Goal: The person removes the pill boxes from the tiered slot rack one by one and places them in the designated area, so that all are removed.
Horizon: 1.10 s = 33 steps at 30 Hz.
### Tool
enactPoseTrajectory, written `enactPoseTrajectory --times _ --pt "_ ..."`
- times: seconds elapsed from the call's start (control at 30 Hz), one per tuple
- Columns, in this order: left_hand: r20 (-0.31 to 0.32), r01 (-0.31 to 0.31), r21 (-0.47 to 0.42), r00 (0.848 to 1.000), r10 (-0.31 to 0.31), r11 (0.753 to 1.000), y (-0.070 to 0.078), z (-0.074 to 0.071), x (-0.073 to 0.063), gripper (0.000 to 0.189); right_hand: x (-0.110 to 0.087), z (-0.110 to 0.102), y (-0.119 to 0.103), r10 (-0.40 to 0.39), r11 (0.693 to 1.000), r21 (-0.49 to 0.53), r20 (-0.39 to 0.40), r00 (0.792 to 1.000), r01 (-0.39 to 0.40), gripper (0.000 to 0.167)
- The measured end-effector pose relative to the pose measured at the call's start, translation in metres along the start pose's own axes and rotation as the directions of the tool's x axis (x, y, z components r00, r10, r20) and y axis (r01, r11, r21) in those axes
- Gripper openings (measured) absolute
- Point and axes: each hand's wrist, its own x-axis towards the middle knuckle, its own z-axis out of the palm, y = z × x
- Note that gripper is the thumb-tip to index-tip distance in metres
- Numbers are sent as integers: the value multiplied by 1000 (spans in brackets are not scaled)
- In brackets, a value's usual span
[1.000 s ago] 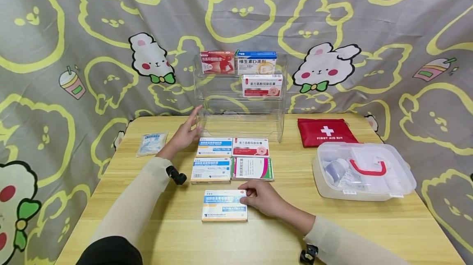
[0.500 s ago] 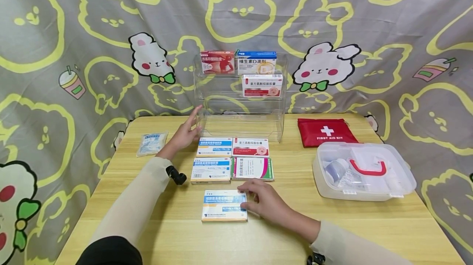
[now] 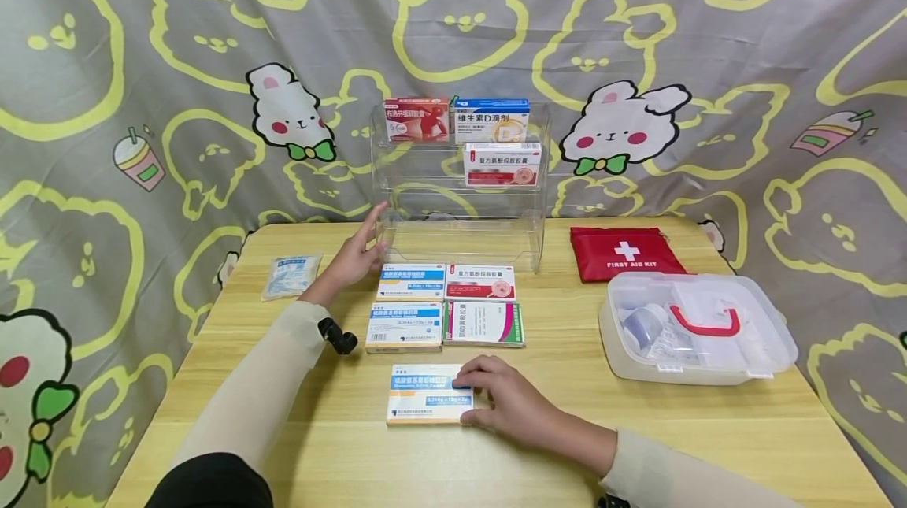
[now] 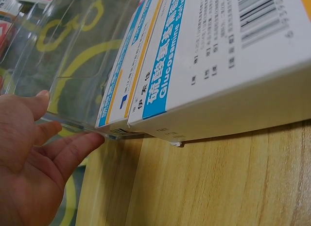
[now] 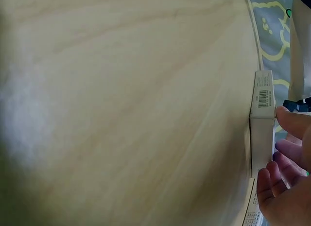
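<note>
The nearest medicine box (image 3: 425, 399) lies flat on the table (image 3: 319, 437), probably light, stiff and slightly slippery (thin card likely dents), so its short ends should suit a hold. The right hand (image 3: 513, 406) arches at its right end, thumb and fingers loosely parted; the left hand (image 3: 354, 254) reaches out, fingers spread, against the clear rack (image 3: 425, 179).

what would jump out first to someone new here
Likely the clear rack at the back of the table, with three medicine boxes in its upper tiers. Next, perhaps the red first aid pouch toward the right, behind a translucent case with a red handle. The right hand, at a blue-and-white box in front, might come third.
</note>
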Motion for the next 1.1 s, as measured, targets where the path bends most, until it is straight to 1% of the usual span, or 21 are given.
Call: enactPoseTrajectory --times 0.27,0.57,0.73,1.0,1.1 --pt "3 0 -3 1000 0 1000 1 0 0 82 6 4 3 -27 999 -28 -14 1000 27 40" --pt "4 -1 2 1000 1 1000 1 -1 0 81 21 9 0 -49 998 -34 -7 999 49 39" --pt "4 11 8 1000 -11 1000 2 0 0 82 31 11 -3 -42 998 -45 -5 999 42 39" --pt "3 2 13 1000 -2 1000 1 -1 0 83 42 12 -4 -32 997 -63 12 999 33 40" --pt "5 -3 12 1000 3 1000 0 -1 0 83 44 12 -4 -28 998 -51 19 999 29 39"
